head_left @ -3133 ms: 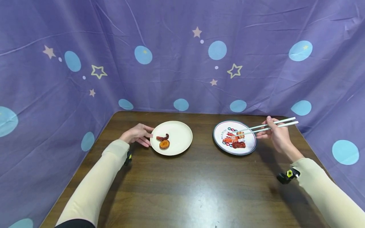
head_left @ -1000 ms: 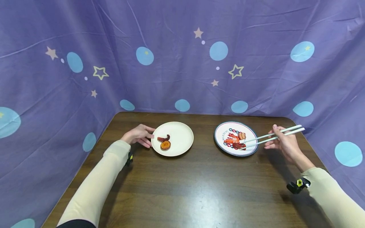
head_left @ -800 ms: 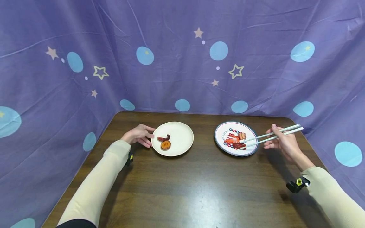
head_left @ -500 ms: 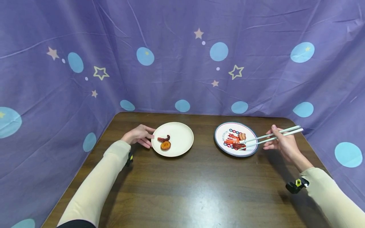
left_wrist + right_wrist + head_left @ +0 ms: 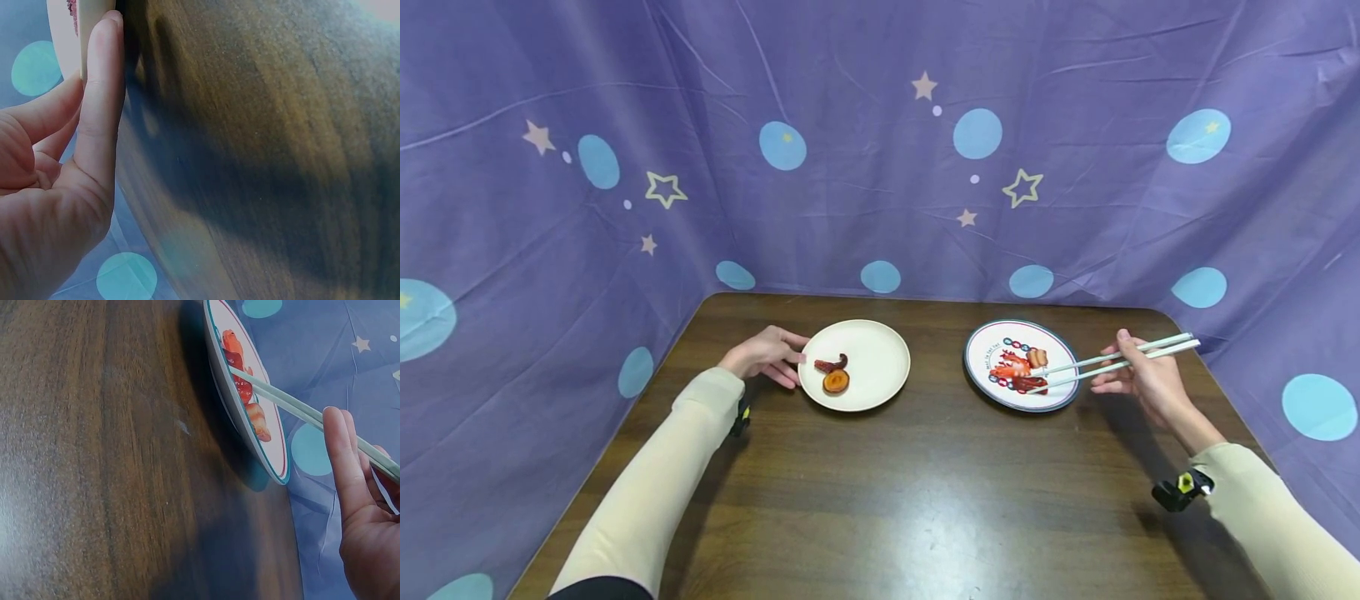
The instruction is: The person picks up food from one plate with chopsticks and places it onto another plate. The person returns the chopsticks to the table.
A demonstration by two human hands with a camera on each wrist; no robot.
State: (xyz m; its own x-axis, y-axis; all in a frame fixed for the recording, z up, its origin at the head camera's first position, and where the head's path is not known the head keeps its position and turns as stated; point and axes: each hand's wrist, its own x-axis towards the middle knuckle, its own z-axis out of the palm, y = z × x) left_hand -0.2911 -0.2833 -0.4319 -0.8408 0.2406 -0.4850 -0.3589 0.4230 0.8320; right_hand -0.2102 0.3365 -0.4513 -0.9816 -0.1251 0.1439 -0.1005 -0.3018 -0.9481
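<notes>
In the head view, my left hand [image 5: 767, 357] pinches the left rim of a cream plate [image 5: 880, 367], thumb on top. On that plate lie a dark red octopus tentacle piece [image 5: 831, 365] and a round orange-brown slice [image 5: 836, 382]. My right hand [image 5: 1142, 371] holds a pair of pale green chopsticks [image 5: 1120, 360]. Their tips reach over the blue-rimmed white plate [image 5: 981, 350] to a glossy dark red piece [image 5: 1030, 384]; whether they grip it, I cannot tell. Beside it are an orange-red shrimp [image 5: 1011, 365] and a small tan-brown piece [image 5: 257, 422].
Both plates stand on a brown wooden table [image 5: 850, 483], a hand's width or more apart. A purple curtain [image 5: 880, 225] with stars and blue dots hangs behind and at the sides. Each wrist carries a small black camera mount [image 5: 1182, 490].
Since the earliest frame, the chopstick tips have shifted from the tan-brown piece toward the dark red piece, as my right hand moved right and slightly nearer. My left hand stays at the cream plate.
</notes>
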